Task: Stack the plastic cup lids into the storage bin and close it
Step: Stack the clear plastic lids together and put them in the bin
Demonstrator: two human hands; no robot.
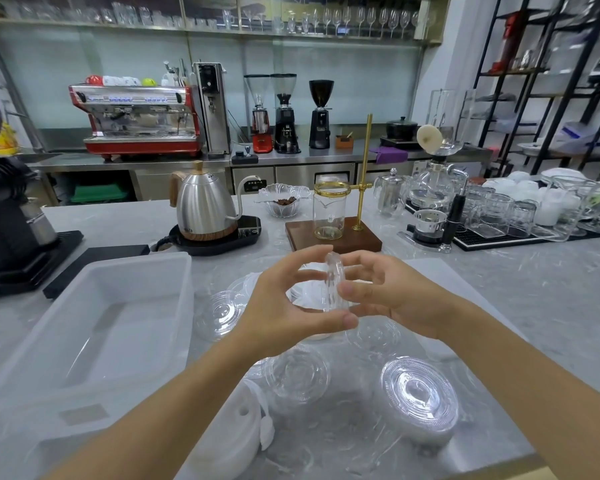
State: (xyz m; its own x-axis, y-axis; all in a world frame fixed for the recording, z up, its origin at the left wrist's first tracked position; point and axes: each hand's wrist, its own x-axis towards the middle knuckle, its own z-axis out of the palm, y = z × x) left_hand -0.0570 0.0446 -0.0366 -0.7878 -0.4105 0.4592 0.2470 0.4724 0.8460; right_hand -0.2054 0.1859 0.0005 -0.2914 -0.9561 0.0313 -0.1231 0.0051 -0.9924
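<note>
- lids (334,285), a small clear stack turned on edge, sit pinched between both hands above the bench (499,306), likely to square them up.
- left hand (284,306) and right hand (392,292) curl around them.
- storage bin (94,327) waits open, just left.
- loose lids (420,393) lie beneath, not yet gathered.

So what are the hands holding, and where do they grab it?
Both hands, left hand and right hand, hold a small stack of clear lids edge-on, by its rims.
</note>
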